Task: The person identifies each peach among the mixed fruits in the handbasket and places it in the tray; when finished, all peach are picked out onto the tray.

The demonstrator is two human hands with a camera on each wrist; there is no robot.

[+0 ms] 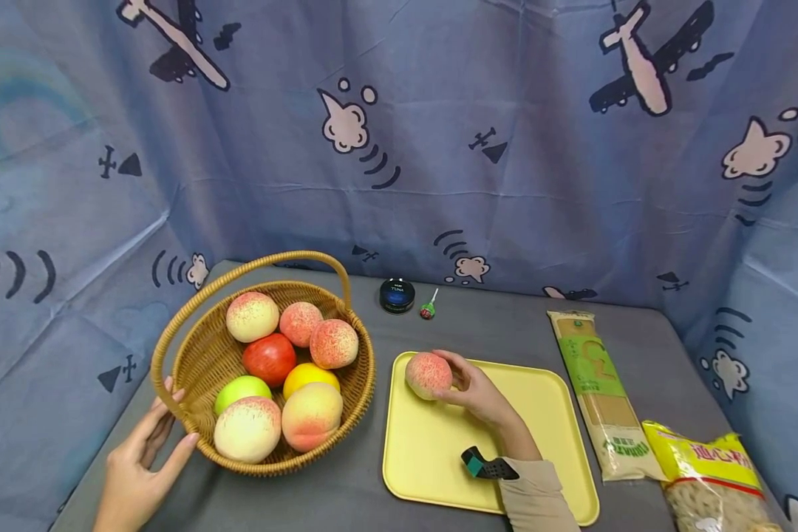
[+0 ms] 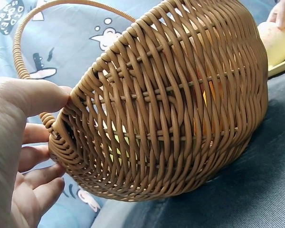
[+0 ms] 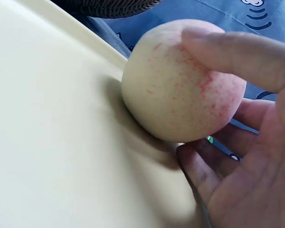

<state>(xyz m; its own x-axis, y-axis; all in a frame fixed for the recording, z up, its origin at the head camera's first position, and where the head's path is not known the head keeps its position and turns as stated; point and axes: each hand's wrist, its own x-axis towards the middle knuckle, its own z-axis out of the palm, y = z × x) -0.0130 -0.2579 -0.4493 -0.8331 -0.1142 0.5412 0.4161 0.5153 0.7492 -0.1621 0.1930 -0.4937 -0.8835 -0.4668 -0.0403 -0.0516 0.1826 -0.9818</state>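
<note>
A pink-speckled peach [image 1: 428, 375] is in my right hand [image 1: 468, 388], at the far left corner of the yellow tray [image 1: 439, 465]. In the right wrist view the thumb lies over the peach [image 3: 175, 90] and the fingers curl at its side and below. My left hand [image 1: 140, 451] grips the rim of the wicker basket [image 1: 369, 384] near the foot of its handle, thumb outside in the left wrist view. Inside the basket lie several peaches [image 1: 247, 428], a red apple [image 1: 269, 359], a green fruit [image 1: 241, 391] and a yellow-orange fruit [image 1: 310, 378], partly hidden.
Behind the tray are a dark round tuna tin [image 1: 397, 295] and a lollipop [image 1: 428, 309]. To its right lie a long pack of noodles [image 1: 601, 391] and a yellow-topped bag of food [image 1: 714, 473]. A patterned blue curtain [image 1: 412, 148] borders the grey table [image 1: 319, 502].
</note>
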